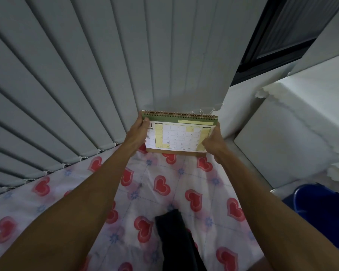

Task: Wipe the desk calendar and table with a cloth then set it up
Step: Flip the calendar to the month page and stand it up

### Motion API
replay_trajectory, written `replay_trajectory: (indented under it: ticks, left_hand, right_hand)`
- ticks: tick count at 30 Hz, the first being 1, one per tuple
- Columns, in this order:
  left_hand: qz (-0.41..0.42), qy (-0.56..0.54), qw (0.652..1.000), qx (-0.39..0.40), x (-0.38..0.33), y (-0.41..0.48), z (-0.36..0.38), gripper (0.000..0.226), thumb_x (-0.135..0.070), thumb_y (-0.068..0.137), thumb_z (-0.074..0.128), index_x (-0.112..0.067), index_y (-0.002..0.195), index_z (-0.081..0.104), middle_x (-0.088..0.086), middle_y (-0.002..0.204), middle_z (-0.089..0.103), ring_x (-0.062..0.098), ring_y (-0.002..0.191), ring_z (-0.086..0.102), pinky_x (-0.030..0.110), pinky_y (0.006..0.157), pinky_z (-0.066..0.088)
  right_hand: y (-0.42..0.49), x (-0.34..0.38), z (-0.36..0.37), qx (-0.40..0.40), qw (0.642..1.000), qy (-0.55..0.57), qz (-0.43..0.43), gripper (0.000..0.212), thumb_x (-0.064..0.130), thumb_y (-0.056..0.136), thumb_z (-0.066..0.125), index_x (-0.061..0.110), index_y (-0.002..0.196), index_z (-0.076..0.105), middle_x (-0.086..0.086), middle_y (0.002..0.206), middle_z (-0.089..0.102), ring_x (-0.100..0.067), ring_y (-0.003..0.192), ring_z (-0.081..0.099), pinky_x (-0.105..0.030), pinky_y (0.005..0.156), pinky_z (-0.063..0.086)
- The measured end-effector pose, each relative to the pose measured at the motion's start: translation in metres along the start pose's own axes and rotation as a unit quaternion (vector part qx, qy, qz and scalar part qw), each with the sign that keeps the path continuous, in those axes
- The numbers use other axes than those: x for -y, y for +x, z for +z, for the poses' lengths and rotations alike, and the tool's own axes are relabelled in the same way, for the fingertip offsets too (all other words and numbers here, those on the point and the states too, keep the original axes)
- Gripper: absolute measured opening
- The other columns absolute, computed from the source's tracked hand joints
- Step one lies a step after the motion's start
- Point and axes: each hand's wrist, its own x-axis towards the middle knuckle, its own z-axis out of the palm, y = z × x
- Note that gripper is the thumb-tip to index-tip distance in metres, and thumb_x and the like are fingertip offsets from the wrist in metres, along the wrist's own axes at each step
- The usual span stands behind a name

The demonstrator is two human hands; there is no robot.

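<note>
A spiral-bound desk calendar [181, 134] with a green top band and a white and yellow date grid stands upright at the far edge of the table, close to the vertical blinds. My left hand [139, 131] grips its left side and my right hand [213, 140] grips its right side. The table wears a white cover with red hearts [160, 184]. A dark cloth [174, 235] lies on that cover near me, between my forearms, with neither hand on it.
Grey vertical blinds [86, 85] hang directly behind the table. To the right stands a white appliance [294, 133] draped with a lace-edged cover. A blue bucket [321, 208] sits low at the right, and a dark window frame [272, 42] is above.
</note>
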Motion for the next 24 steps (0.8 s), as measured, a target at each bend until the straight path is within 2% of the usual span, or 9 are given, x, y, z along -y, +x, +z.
replay_trajectory:
  ticks: [3,9,11,14,17,19,20,22,24]
  left_hand:
    - [-0.001,-0.003,1.0,-0.003,0.001,-0.002,-0.001,0.027,-0.046,0.101,0.029,-0.05,0.114,0.052,-0.012,0.108,0.072,0.018,0.106,0.065,0.053,0.099,0.049]
    - [0.007,0.005,1.0,-0.024,-0.001,-0.011,0.005,0.028,-0.047,0.097,0.03,-0.053,0.118,0.048,-0.014,0.109,0.071,0.019,0.104,0.066,0.053,0.097,0.05]
    - [0.012,0.009,0.999,-0.031,-0.003,-0.015,0.006,0.03,-0.045,0.099,0.029,-0.054,0.124,0.043,-0.013,0.113,0.07,0.02,0.105,0.066,0.052,0.096,0.051]
    - [0.003,0.006,0.999,-0.036,0.001,-0.02,0.007,0.043,-0.048,0.099,0.031,-0.053,0.141,0.028,-0.008,0.129,0.065,0.022,0.114,0.063,0.05,0.099,0.049]
    - [-0.009,-0.012,0.999,-0.047,0.004,-0.032,0.01,0.048,-0.048,0.099,0.032,-0.049,0.146,0.024,-0.007,0.136,0.06,0.02,0.117,0.062,0.047,0.098,0.052]
    - [-0.01,-0.019,0.999,-0.048,0.013,-0.047,0.018,0.047,-0.049,0.098,0.031,-0.048,0.145,0.027,-0.006,0.136,0.06,0.021,0.115,0.063,0.047,0.097,0.052]
    - [-0.013,-0.017,0.999,-0.045,0.017,-0.061,0.022,0.049,-0.054,0.094,0.031,-0.05,0.143,0.028,-0.006,0.138,0.058,0.023,0.117,0.061,0.049,0.099,0.05]
    - [-0.033,-0.003,0.999,-0.035,0.03,-0.087,0.034,0.053,-0.06,0.091,0.032,-0.052,0.143,0.029,-0.005,0.138,0.056,0.027,0.12,0.058,0.053,0.101,0.047]
    - [-0.077,0.007,0.996,-0.032,0.046,-0.119,0.045,0.051,-0.051,0.097,0.035,-0.047,0.148,0.028,0.0,0.137,0.054,0.03,0.119,0.057,0.051,0.102,0.047]
  right_hand:
    - [0.002,-0.004,0.003,-0.008,1.0,-0.013,0.02,0.078,-0.009,0.084,0.053,0.033,0.141,0.022,0.0,0.117,0.067,-0.027,0.104,0.069,-0.052,0.084,0.06]
    - [-0.001,-0.005,0.005,-0.017,0.998,-0.025,0.049,0.066,-0.008,0.085,0.044,0.026,0.139,0.027,-0.002,0.124,0.062,-0.031,0.112,0.063,-0.054,0.09,0.057]
    - [-0.002,-0.006,0.005,-0.016,0.998,-0.022,0.052,0.064,-0.009,0.086,0.042,0.024,0.138,0.027,-0.003,0.123,0.062,-0.032,0.112,0.063,-0.054,0.09,0.057]
    - [-0.007,-0.004,0.003,-0.021,0.998,-0.022,0.061,0.057,-0.007,0.088,0.044,0.02,0.135,0.029,-0.003,0.121,0.06,-0.032,0.111,0.063,-0.053,0.089,0.058]
    - [-0.013,-0.006,0.004,-0.036,0.996,-0.02,0.081,0.054,0.005,0.088,0.05,0.019,0.136,0.03,-0.009,0.131,0.055,-0.033,0.114,0.061,-0.049,0.087,0.059]
    - [-0.019,-0.015,0.007,-0.041,0.995,-0.022,0.083,0.062,0.016,0.08,0.054,0.022,0.138,0.032,-0.01,0.137,0.052,-0.034,0.12,0.058,-0.049,0.09,0.058]
    - [-0.027,-0.019,0.01,-0.034,0.996,-0.018,0.074,0.064,0.02,0.078,0.055,0.023,0.138,0.034,-0.009,0.136,0.055,-0.033,0.119,0.059,-0.047,0.088,0.059]
    - [-0.053,-0.021,0.016,-0.013,0.999,-0.013,0.042,0.049,0.024,0.084,0.057,0.026,0.133,0.048,-0.002,0.125,0.063,-0.027,0.11,0.064,-0.041,0.081,0.061]
    - [-0.087,-0.019,0.021,0.018,0.999,-0.034,0.03,0.04,0.021,0.09,0.052,0.024,0.13,0.055,0.001,0.125,0.064,-0.022,0.106,0.064,-0.04,0.088,0.059]
